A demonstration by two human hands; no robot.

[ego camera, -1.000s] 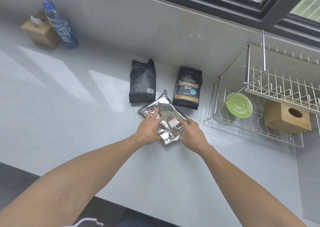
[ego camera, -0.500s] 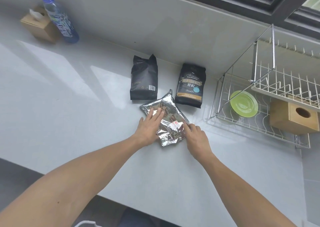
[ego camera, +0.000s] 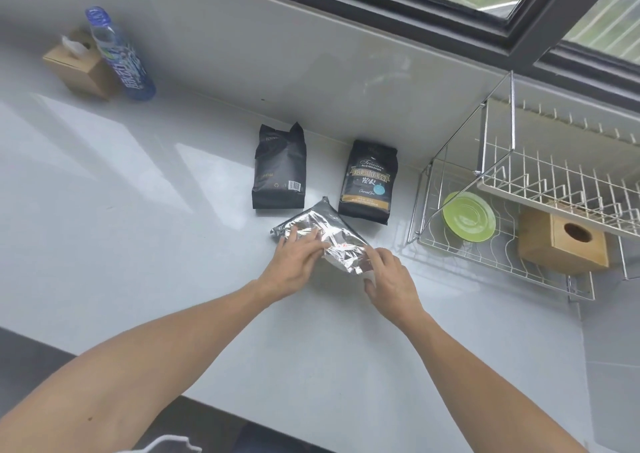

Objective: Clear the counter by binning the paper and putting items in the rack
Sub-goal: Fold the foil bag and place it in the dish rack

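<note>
The left hand lies flat, fingers spread, on the left half of the foil pouch; it presses rather than grips. The right hand has slid from on top of the pouch to its near right corner, fingers curled at the edge, thumb low beside the counter. Whether it has closed a grasp yet I cannot tell. That shift, I judge, is the start of a lift toward the rack.

The pouch sits flat on the counter, mid-frame, corner pointing to 12 o'clock. It is crinkled, mirror-bright foil with a small white and red label, thin and likely slippery.

At 11 o'clock from it stands a matte black bag with a barcode; at 1 o'clock, just beside the pouch's tip, a black printed bag with a tan band. At 3 o'clock the chrome wire rack holds a glossy green saucer and a wooden box with a round hole. Far off at 10 o'clock stand a blue bottle and a cardboard tissue box.
</note>
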